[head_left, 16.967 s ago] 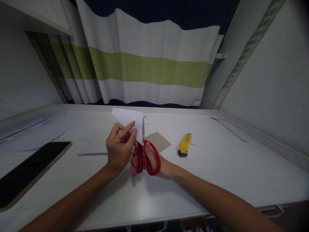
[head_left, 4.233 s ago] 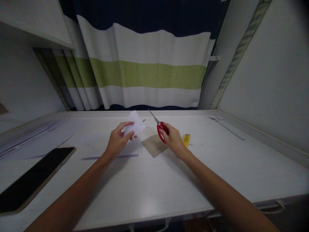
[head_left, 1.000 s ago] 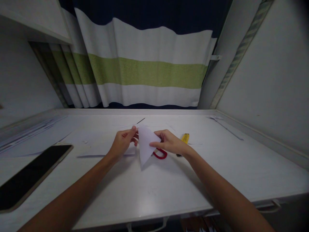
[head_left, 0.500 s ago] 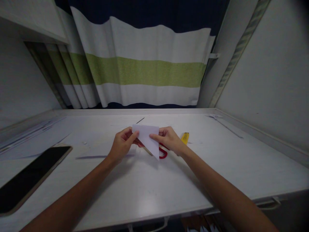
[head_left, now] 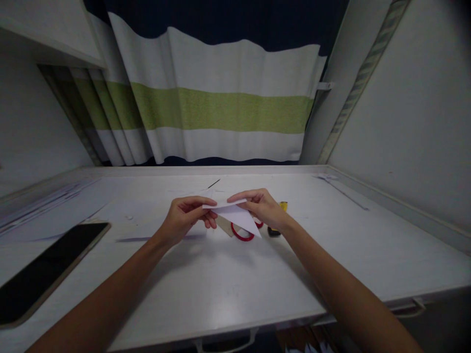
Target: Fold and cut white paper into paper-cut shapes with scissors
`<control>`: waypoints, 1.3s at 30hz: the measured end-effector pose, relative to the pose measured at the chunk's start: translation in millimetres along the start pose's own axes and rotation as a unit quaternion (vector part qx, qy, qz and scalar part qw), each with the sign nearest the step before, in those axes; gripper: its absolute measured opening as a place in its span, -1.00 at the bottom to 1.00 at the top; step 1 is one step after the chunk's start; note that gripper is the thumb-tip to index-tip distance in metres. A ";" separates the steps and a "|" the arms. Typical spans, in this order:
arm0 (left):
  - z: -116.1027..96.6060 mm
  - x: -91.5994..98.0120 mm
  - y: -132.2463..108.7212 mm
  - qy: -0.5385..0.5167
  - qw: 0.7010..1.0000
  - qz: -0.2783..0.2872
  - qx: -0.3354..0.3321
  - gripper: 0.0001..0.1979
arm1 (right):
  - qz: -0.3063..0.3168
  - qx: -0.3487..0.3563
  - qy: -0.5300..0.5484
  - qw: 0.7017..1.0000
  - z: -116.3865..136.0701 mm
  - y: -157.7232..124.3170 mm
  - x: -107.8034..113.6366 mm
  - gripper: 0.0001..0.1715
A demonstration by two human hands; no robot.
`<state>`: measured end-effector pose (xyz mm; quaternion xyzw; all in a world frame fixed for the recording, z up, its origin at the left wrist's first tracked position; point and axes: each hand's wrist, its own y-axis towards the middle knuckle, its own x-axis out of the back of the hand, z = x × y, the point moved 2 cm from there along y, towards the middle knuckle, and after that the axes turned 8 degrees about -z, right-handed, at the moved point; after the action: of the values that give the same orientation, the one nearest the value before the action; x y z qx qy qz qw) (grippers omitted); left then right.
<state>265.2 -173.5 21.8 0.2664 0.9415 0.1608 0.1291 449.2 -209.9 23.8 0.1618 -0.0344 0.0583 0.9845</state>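
Observation:
A small folded piece of white paper is held above the desk between my two hands. My left hand pinches its left corner, with thumb and forefinger closed on the edge. At the upper right edge, my right hand grips the paper between thumb and fingers. The paper's top strip is bent over and a pointed flap hangs down to the right. Beneath it lie red-handled scissors, partly covered by the paper. A yellow and black cutter lies partly hidden behind my right hand.
A phone lies at the left of the white desk. Paper sheets are spread at the far left. A thin dark stick lies behind my hands. A striped curtain hangs at the back.
The paper has tipped from facing me to a flatter angle, its top edge bent over and its point swung right. My fingers have shifted onto the upper edge. More of the scissors' handles shows.

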 end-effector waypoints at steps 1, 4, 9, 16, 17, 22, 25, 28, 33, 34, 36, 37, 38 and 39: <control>-1.0 0.3 -0.6 -0.007 1.000 0.012 0.001 -0.88 | 0.001 0.006 -0.001 1.000 0.2 -0.1 0.8 -0.77; -3.4 0.9 -1.7 -0.030 0.998 0.053 0.012 -0.88 | 0.002 0.020 -0.018 1.000 4.1 -1.1 1.3 -0.77; -3.2 -1.9 -1.0 0.018 0.998 0.030 0.059 -0.83 | 0.008 0.061 -0.091 0.994 11.9 -3.9 -2.2 -0.69; 0.6 -12.2 -5.1 0.150 0.979 0.068 0.120 -0.77 | 0.045 0.088 -0.141 0.985 9.7 -6.8 -8.4 -0.69; 0.5 -12.4 -5.3 0.156 0.979 0.067 0.116 -0.76 | 0.048 0.083 -0.129 0.987 10.8 -6.8 -8.2 -0.70; -2.0 -13.5 -5.7 0.188 0.978 0.041 0.079 -0.78 | 0.004 0.019 -0.014 1.000 17.0 -4.0 -3.3 -0.69; -4.0 -15.8 -6.9 0.225 0.972 0.032 0.050 -0.79 | -0.042 -0.021 -0.022 0.999 14.9 -2.2 -4.3 -0.65; -5.5 -17.8 -8.3 0.271 0.961 0.040 0.018 -0.76 | -0.050 -0.016 -0.108 0.993 10.3 -1.8 -10.0 -0.67; -5.8 -18.2 -9.3 0.304 0.951 0.059 -0.003 -0.75 | -0.023 0.000 -0.133 0.991 4.0 -2.1 -15.1 -0.73; -5.5 -18.1 -9.3 0.306 0.950 0.062 -0.002 -0.75 | -0.024 -0.002 -0.133 0.991 3.4 -2.1 -14.9 -0.73; -4.7 -17.8 -9.3 0.311 0.948 0.065 -0.001 -0.76 | -0.026 -0.013 -0.133 0.991 2.5 -2.2 -14.7 -0.73; -4.1 -17.6 -9.3 0.311 0.948 0.065 -0.001 -0.77 | -0.028 -0.016 -0.132 0.991 2.3 -2.2 -14.9 -0.74; -3.5 -17.3 -9.2 0.311 0.948 0.064 -0.002 -0.78 | -0.030 -0.017 -0.131 0.991 2.1 -2.3 -15.4 -0.75; -2.9 -17.0 -9.2 0.310 0.949 0.061 -0.002 -0.78 | -0.031 -0.017 -0.131 0.991 2.0 -2.3 -16.2 -0.76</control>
<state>274.0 -190.8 23.7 0.2604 0.9165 0.2452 -0.1791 433.4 -214.4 23.6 0.1528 -0.1593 0.0050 0.9753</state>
